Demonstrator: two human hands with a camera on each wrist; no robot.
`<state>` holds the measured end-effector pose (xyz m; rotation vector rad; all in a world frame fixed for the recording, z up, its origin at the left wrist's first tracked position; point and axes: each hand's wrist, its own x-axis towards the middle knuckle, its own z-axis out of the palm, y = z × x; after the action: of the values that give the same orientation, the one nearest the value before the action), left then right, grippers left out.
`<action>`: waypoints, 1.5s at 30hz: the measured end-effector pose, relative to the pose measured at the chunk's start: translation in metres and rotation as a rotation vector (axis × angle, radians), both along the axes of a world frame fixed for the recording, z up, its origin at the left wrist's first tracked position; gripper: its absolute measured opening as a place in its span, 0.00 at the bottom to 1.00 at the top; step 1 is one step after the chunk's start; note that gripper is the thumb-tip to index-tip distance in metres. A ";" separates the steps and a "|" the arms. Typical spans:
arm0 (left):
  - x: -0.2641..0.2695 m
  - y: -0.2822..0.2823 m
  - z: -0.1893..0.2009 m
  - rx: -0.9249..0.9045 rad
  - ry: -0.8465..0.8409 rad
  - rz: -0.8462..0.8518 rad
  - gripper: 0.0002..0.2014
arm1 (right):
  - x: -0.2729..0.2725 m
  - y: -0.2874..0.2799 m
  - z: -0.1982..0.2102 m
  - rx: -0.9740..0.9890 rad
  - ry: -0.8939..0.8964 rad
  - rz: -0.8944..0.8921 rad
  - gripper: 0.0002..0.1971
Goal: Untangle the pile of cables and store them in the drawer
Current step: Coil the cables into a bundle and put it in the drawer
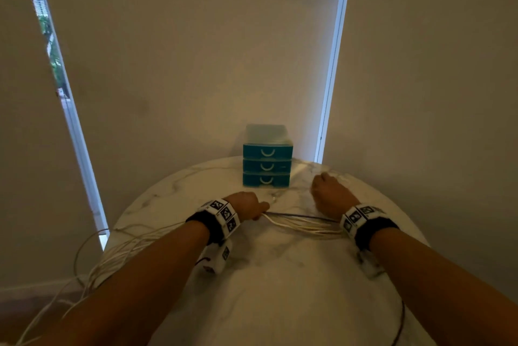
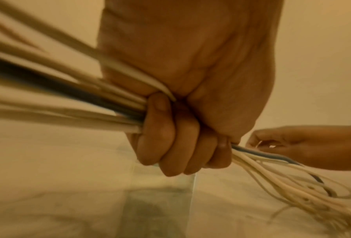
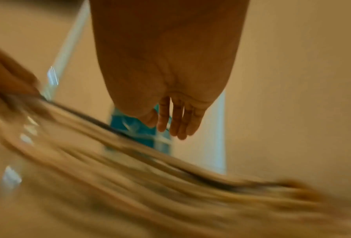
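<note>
My left hand (image 1: 249,205) (image 2: 180,145) grips a bundle of white cables and one dark cable (image 1: 302,223) (image 2: 272,177) in a fist at the middle of the round marble table (image 1: 266,289). The bundle runs right, under my right wrist, and shows blurred in the right wrist view (image 3: 150,169). My right hand (image 1: 328,191) (image 2: 293,145) (image 3: 170,104) hovers just right of the teal three-drawer unit (image 1: 267,163) (image 3: 133,127). Its thumb and fingertips meet on a thin pale strand (image 2: 257,143). All three drawers are closed.
Long white cable ends (image 1: 92,270) trail from my left fist off the table's left edge towards the floor. A dark cable (image 1: 400,323) hangs over the near right edge. Walls and window blinds stand close behind the drawer unit.
</note>
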<state>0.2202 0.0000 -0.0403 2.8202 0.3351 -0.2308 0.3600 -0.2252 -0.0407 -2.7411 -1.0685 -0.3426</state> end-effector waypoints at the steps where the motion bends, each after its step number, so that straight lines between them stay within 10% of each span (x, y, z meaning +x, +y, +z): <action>1: 0.000 0.000 0.002 -0.021 -0.008 0.003 0.23 | -0.020 0.017 0.004 0.125 0.080 0.082 0.17; 7: -0.011 0.018 0.014 -0.360 -0.131 0.199 0.25 | -0.094 0.064 -0.006 0.203 0.518 0.180 0.42; 11: -0.020 0.043 0.033 -0.504 -0.206 0.244 0.24 | -0.080 0.045 0.007 0.178 0.623 0.108 0.39; 19: -0.076 0.059 0.032 -0.712 0.214 0.069 0.32 | -0.025 -0.011 0.029 -0.442 -0.301 0.086 0.12; 23: -0.098 0.091 0.051 -0.522 0.143 0.182 0.34 | -0.013 -0.018 0.039 -0.510 -0.482 0.045 0.09; 30: -0.070 0.099 0.119 0.557 -0.342 0.143 0.42 | -0.016 -0.016 0.070 -0.560 -0.567 -0.026 0.16; 45: -0.014 0.040 0.001 -0.026 0.065 0.097 0.36 | 0.024 -0.076 -0.015 -0.624 0.050 -0.207 0.33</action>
<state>0.2061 0.0397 -0.0390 2.7667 0.4791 -0.3032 0.3839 -0.3008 -0.0552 -3.3982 -1.0105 0.0522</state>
